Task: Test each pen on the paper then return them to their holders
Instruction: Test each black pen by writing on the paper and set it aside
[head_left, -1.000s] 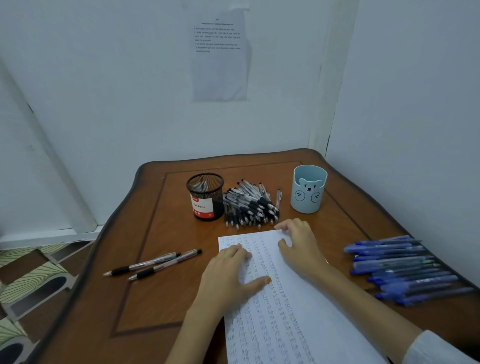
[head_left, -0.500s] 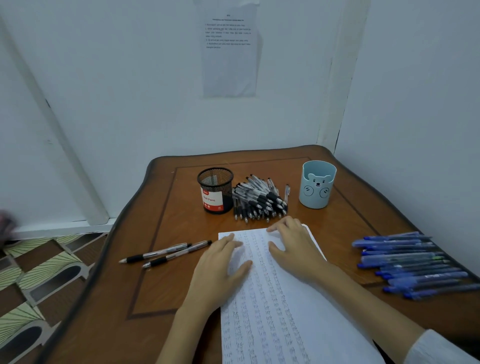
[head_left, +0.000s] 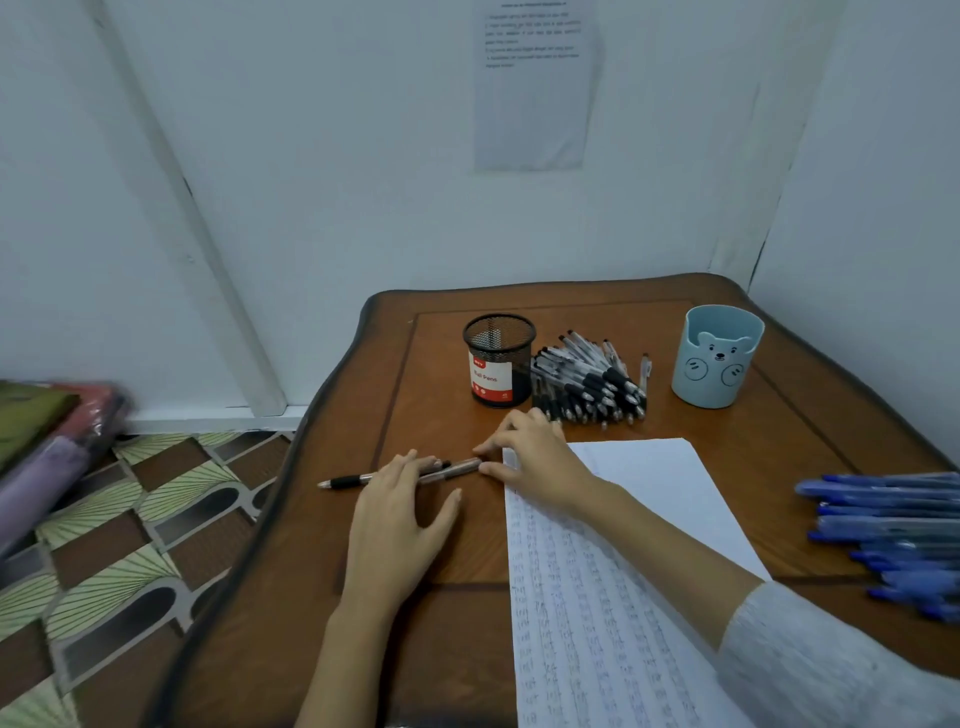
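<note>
Two black-grip pens (head_left: 347, 480) lie side by side on the wooden table (head_left: 311, 597), left of the written-on paper (head_left: 649, 493). My left hand (head_left: 400, 525) lies flat across their middle, fingers straight. My right hand (head_left: 535, 462) reaches over the paper's left edge, and its thumb and fingertips pinch the right end of one pen (head_left: 465, 466). Behind them stands a black mesh holder (head_left: 498, 364), empty as far as I can see, with a pile of black pens (head_left: 592, 384) beside it. A light blue bear cup (head_left: 717, 358) stands at the back right. Several blue pens (head_left: 893, 525) lie at the right edge.
White walls close in behind and to the right of the table, with a printed sheet (head_left: 535, 88) taped up. To the left the table edge drops to a patterned tile floor (head_left: 130, 545), where a bundle of wrapped cloth (head_left: 47, 441) lies.
Both hands have left the paper and moved left to the two black pens. The left hand now lies on them and the right pinches one end. The view has swung left.
</note>
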